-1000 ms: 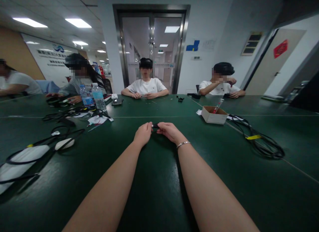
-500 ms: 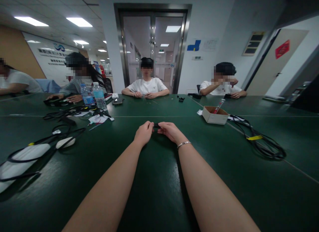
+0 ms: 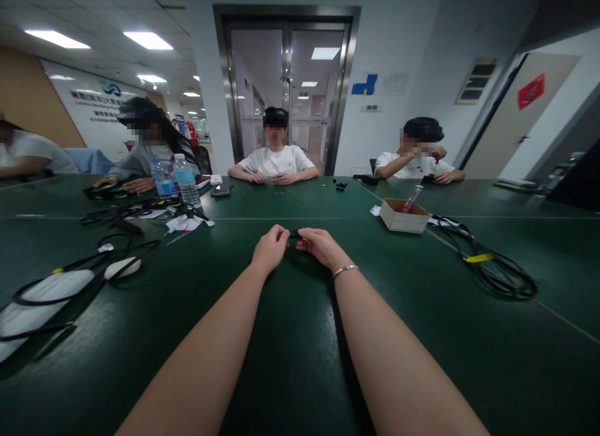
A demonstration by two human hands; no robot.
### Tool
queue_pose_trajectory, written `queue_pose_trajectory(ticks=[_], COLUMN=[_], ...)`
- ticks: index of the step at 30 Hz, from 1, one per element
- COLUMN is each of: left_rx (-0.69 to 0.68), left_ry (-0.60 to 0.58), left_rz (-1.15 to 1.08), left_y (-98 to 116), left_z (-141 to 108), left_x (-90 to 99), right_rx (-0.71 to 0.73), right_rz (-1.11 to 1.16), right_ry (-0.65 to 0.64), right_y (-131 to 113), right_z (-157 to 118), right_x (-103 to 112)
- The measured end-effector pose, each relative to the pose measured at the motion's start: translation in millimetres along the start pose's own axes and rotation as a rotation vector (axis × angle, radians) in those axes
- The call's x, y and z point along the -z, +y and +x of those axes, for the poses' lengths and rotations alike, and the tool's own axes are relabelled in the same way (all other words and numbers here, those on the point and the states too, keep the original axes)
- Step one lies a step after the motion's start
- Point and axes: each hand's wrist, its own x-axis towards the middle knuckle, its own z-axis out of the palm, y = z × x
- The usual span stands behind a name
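Evidently, your left hand (image 3: pixel 270 248) and right hand (image 3: pixel 321 246) pinched the black piece (image 3: pixel 294 235) from opposite ends, probably to steady it; the box (image 3: pixel 404 222) stood well apart, rightward.

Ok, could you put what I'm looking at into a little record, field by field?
Left hand: fingertips at one end of a small black object
Right hand: fingertips at its other end
Right wrist: silver-coloured bracelet
Surface: dark green table
Box: open, slim item leaning inside
Coiled black cable: right of the box, yellow tag
Object's identity: too small to tell
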Motion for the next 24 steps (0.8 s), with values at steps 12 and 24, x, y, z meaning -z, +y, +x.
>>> queue_pose_trajectory(ticks=[12, 24], left_rx=[0.103, 0.019], left_ry=[-0.007, -0.002], left_rz=[0.04, -0.083], left_y=[8.6, -2.7], left_z=[-0.6, 4.8], left_x=[4.5, -1.2], right_rx=[-0.003, -0.008], right_rz=[-0.01, 0.017], right_ry=[-0.042, -0.01], right_y=[-1.6, -2.2], right_z=[-1.4, -1.6], right_x=[0.0, 0.4])
